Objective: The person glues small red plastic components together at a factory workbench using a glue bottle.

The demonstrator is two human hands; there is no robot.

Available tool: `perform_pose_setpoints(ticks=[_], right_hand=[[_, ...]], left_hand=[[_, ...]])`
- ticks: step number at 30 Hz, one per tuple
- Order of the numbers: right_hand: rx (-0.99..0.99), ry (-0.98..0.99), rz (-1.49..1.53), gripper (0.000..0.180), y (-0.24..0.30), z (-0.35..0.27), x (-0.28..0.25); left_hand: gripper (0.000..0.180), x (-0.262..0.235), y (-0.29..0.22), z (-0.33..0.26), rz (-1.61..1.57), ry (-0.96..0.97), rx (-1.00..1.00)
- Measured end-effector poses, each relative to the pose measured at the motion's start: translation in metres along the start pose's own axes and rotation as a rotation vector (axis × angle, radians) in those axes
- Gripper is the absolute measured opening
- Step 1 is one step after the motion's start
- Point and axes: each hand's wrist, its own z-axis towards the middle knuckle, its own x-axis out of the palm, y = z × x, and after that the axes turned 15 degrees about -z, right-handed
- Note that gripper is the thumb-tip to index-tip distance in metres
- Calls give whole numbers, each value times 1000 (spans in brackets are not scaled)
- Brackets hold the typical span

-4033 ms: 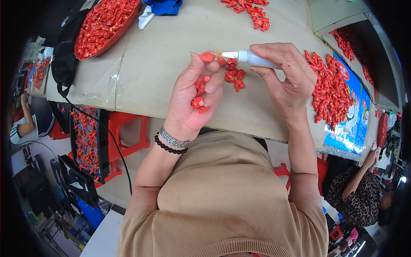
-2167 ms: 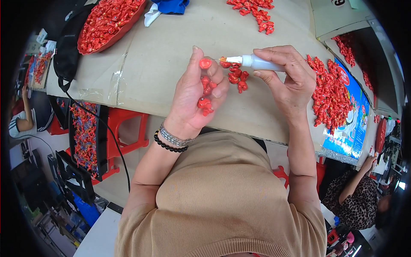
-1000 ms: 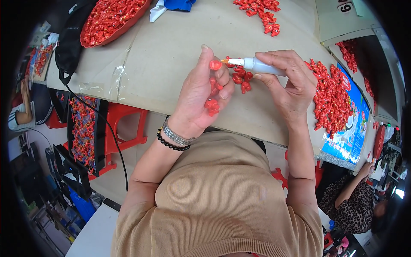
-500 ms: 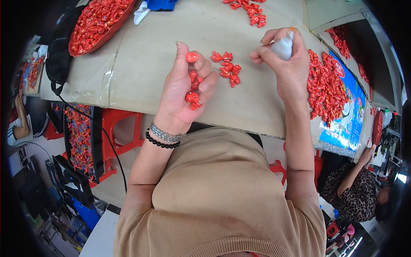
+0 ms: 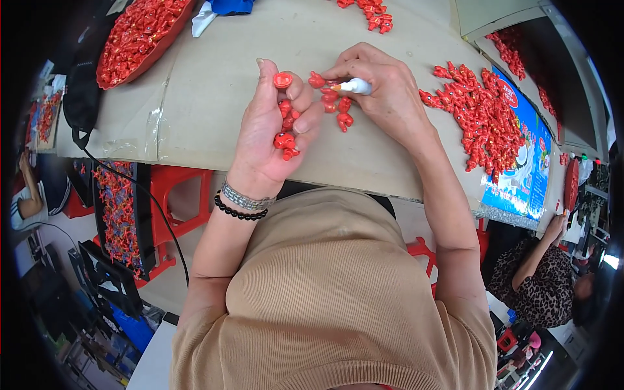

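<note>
My left hand [image 5: 257, 146] is palm up with its fingers curled round several small glossy red figure pieces [image 5: 285, 140]. Between its thumb and forefinger a round red piece [image 5: 282, 80] shows a hollow-looking face. My right hand [image 5: 396, 94] grips a small white squeeze bottle [image 5: 359, 86], its orange tip pointing left. Thumb and forefinger of that hand reach a red piece [image 5: 316, 80] on the table; whether they pinch it is unclear. Beside it lies a small cluster of red pieces [image 5: 344, 119], partly behind the bottle.
A large heap of red figures [image 5: 481, 123] lies at right, partly on a blue printed sheet [image 5: 538, 169]. A red basin [image 5: 135, 79] full of pieces stands far left by a black strap [image 5: 81, 97]. More pieces [image 5: 376, 16] lie at the far edge. A co-worker [image 5: 533, 286] sits at right.
My right hand has moved left and down to the small cluster, tilting the bottle from tip-up to tip-left. My left hand keeps its pieces. The whole view has shifted slightly.
</note>
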Motion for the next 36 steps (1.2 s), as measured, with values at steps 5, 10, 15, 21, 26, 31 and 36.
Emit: perform_pose_setpoints(ticks=[5, 10, 15, 21, 26, 31, 36], right_hand=[[45, -38, -63, 14, -1, 0, 4], [190, -100, 93, 17, 1, -4, -4], [251, -141, 346, 16, 6, -6, -14], [323, -115, 634, 17, 12, -8, -16], [388, -117, 740, 16, 18, -10, -17], [363, -131, 755, 17, 18, -10, -17], [449, -85, 763, 16, 20, -10, -23]], left_hand=[[49, -1, 2, 1, -15, 10, 0], [47, 0, 4, -1, 5, 3, 12], [42, 6, 4, -1, 59, -61, 24], [35, 1, 4, 0, 53, -36, 54], [29, 0, 7, -1, 26, -58, 93], [26, 2, 10, -1, 82, -77, 133], [25, 3, 9, -1, 101, -75, 112]])
